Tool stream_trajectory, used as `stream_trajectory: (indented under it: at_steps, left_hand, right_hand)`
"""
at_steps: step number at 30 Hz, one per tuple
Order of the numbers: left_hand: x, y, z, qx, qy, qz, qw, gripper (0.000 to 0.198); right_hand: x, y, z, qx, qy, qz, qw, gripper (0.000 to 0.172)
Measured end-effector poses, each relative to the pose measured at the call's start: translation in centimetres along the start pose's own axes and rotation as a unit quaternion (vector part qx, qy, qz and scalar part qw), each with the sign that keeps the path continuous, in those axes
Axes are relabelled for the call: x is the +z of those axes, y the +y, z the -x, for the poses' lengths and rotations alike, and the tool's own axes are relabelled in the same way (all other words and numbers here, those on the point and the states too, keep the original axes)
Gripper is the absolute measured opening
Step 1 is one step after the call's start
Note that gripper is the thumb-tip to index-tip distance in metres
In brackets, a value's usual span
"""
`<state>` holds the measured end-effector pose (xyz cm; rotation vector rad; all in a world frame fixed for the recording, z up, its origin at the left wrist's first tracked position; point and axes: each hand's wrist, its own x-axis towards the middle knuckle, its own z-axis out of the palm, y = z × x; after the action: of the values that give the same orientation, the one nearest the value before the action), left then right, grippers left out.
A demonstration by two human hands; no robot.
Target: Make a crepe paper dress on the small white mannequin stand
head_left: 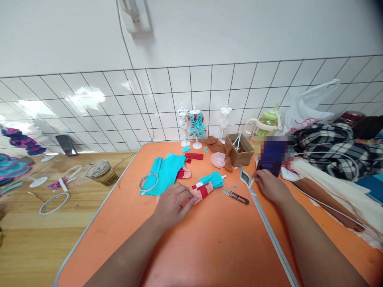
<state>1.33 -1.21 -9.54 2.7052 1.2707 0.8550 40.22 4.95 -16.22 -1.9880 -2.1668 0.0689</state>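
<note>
My left hand (175, 203) lies over the lower end of a small dress form (211, 183) resting on its side. The form wears a turquoise top and a pink-and-red skirt, and my thumb and bent fingers close on the skirt. At the right, the fingertips of my right hand (269, 185) touch the lower edge of a propped phone (271, 157), its screen partly blurred; the hand does not wrap around it. Thread snips (236, 196) lie between my hands. Near my left hand are a turquoise piece of material (167, 171) and a roll of tape (149, 183).
Three small dress forms, one in a turquoise ruffled outfit (196, 124), stand by the tiled wall. A brown box (241, 159), pink dish (218, 160) and green-lidded bottle (269, 119) are at the back. A grey zipper strip (269, 229) crosses the orange table (209, 247). Cloth lies right.
</note>
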Motion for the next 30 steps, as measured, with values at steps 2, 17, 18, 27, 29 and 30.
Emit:
stream_trajectory:
  at_steps: [2,17,18,27,29,30]
  left_hand:
    - [0.1,0.0,0.1,0.001,-0.008,-0.001,1.0,0.026]
    - [0.0,0.4,0.1,0.023,-0.048,-0.011,0.999,0.029]
    - [0.1,0.4,0.1,0.022,-0.051,-0.01,0.998,0.029]
    - [0.4,0.3,0.1,-0.003,-0.081,0.044,0.996,0.024]
    - [0.7,0.6,0.3,-0.014,-0.102,0.116,0.988,0.024]
    - [1.0,0.8,0.4,-0.02,-0.118,0.17,0.978,0.025]
  right_hand:
    - [-0.3,0.4,0.3,0.029,0.017,0.016,0.999,0.031]
    - [-0.2,-2.2,0.4,-0.035,-0.088,-0.031,0.995,0.015]
    - [-0.1,-2.0,0.3,-0.041,-0.085,-0.031,0.995,0.014]
    - [0.1,-1.1,0.2,-0.034,-0.053,-0.058,0.996,0.019]
    - [-0.4,-0.8,0.2,-0.018,-0.008,-0.084,0.996,0.021]
    - [-0.8,-1.0,0.3,-0.01,0.025,-0.094,0.995,0.022]
